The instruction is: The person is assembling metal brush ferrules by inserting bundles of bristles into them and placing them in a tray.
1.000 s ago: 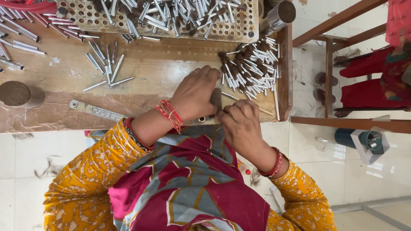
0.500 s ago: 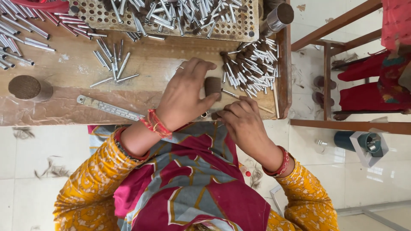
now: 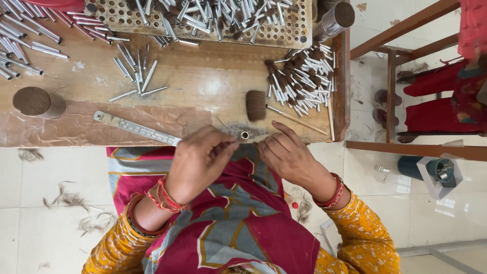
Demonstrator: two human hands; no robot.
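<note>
My left hand (image 3: 200, 161) rests at the near edge of the wooden table (image 3: 203, 96), fingertips pinched together; I cannot see anything between them. My right hand (image 3: 285, 152) lies a little to its right, fingers bent and loosely apart, holding nothing. Between the two hands a small metal tube (image 3: 245, 135) stands upright on the table edge, just beyond my fingertips. A short brown hair tuft (image 3: 256, 105) sits behind it, with a thin stick (image 3: 297, 117) running off to its right.
A steel ruler (image 3: 136, 128) lies left of my hands. A heap of metal tubes with hair tips (image 3: 304, 81) is at the right, loose tubes (image 3: 137, 76) at the left, a perforated tray (image 3: 203, 18) at the back, a metal cup (image 3: 336, 19) and a round brown block (image 3: 38, 101).
Both hands have drawn back from the middle of the table to its near edge. The brown tuft and the small upright tube, covered before, now show.
</note>
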